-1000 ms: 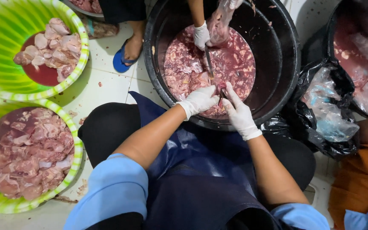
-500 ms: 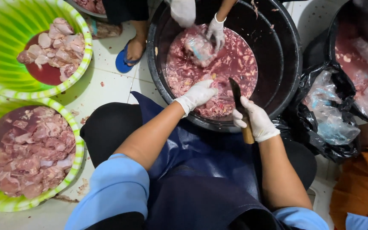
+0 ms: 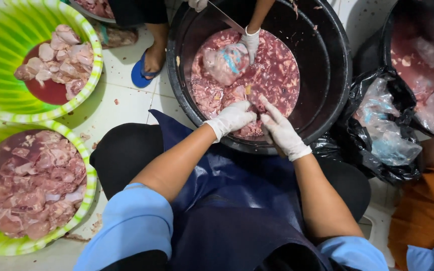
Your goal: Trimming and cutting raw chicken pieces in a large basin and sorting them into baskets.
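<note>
Your left hand (image 3: 233, 118) curls closed on a piece from the raw meat (image 3: 272, 75) at the black tub's (image 3: 335, 90) near rim – your right hand (image 3: 280, 131), fingers spread, presses beside it. Beyond them, a co-worker's gloved hand (image 3: 249, 42) steadies a filled bag (image 3: 224, 62); two green baskets (image 3: 94, 75) of cut pieces sit left of your left hand.

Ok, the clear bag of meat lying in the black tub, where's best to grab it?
Hedged: take the bag of meat by its bulging near-left side, coming from the wearer's side. A co-worker's gloved hand already holds its far-right end, and it lies flat on the meat.
</note>
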